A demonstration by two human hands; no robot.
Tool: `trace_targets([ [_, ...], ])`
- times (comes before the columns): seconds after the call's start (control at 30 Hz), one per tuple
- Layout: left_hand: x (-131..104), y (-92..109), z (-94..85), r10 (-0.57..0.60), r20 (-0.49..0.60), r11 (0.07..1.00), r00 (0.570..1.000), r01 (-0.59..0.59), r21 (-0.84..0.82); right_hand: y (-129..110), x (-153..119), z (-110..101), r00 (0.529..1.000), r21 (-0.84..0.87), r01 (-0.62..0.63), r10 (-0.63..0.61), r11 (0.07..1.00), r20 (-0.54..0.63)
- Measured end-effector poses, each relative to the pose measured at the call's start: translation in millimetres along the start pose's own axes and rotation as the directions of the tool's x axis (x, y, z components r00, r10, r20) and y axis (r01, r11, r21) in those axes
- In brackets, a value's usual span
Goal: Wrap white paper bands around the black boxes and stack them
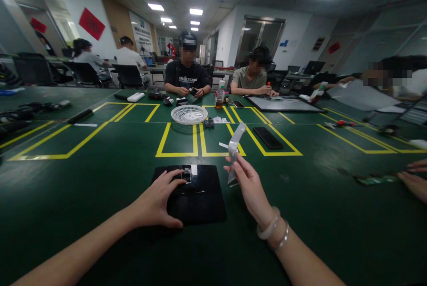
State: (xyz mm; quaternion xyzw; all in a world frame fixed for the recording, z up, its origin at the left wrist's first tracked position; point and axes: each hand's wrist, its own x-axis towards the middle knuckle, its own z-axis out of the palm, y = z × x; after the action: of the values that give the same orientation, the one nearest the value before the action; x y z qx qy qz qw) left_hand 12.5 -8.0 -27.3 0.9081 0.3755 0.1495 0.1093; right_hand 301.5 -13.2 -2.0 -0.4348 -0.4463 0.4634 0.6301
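Observation:
A thin black rectangular panel (203, 208) lies flat on the green table in front of me. Near its far edge sits a small bright-framed square piece (187, 173), dark inside. My left hand (167, 195) rests over the panel's left side with fingers and thumb spread; the fingertips reach the framed piece and the thumb lies near the panel's front edge. To the right, raised above the table, my right hand (245, 177) pinches a bent, shiny, greyish strip (237, 137) that looks like plastic film. The strip stands upright, its upper end leaning right.
Beyond the panel are yellow tape outlines, a white round basket (189, 114), a small black block (208, 122) and a dark phone-like slab (267, 137). A bottle (219, 95) stands farther back. Other people sit across the table; a co-worker's hands (413, 181) are near a green strip (375, 179) at right.

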Motion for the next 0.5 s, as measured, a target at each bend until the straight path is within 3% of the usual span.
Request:
trace_targets([
  [0.1, 0.7, 1.0, -1.8, 0.025, -0.026, 0.999, 0.999, -0.024, 0.047, -0.6, -2.1, -0.1, 0.980, -0.210, 0.152, -0.119, 0.966, 0.162],
  [0.2, 0.2, 6.2, -5.0, 0.172, -0.074, 0.981, 0.982, -0.164, 0.104, -1.1, -4.0, -1.1, 0.904, -0.379, 0.352, -0.206, 0.856, 0.374],
  [0.27, -1.9, 13.3, -7.1, 0.345, -0.127, 0.934, 0.930, -0.326, 0.149, -1.1, -5.2, -2.4, 0.835, -0.466, 0.471, -0.209, 0.749, 0.508],
  [0.4, -7.8, 30.9, -10.9, 0.628, -0.230, 0.768, 0.743, -0.545, 0.336, -0.5, -8.5, -3.9, 0.670, -0.560, 0.668, -0.069, 0.490, 0.739],
  [0.43, -8.5, 34.0, -11.8, 0.656, -0.233, 0.742, 0.718, -0.557, 0.373, -0.4, -9.5, -3.8, 0.638, -0.565, 0.699, -0.027, 0.439, 0.769],
  [0.5, -7.9, 36.4, -12.6, 0.655, -0.210, 0.734, 0.726, -0.546, 0.404, -0.5, -11.2, -3.1, 0.606, -0.577, 0.731, 0.040, 0.364, 0.794],
])
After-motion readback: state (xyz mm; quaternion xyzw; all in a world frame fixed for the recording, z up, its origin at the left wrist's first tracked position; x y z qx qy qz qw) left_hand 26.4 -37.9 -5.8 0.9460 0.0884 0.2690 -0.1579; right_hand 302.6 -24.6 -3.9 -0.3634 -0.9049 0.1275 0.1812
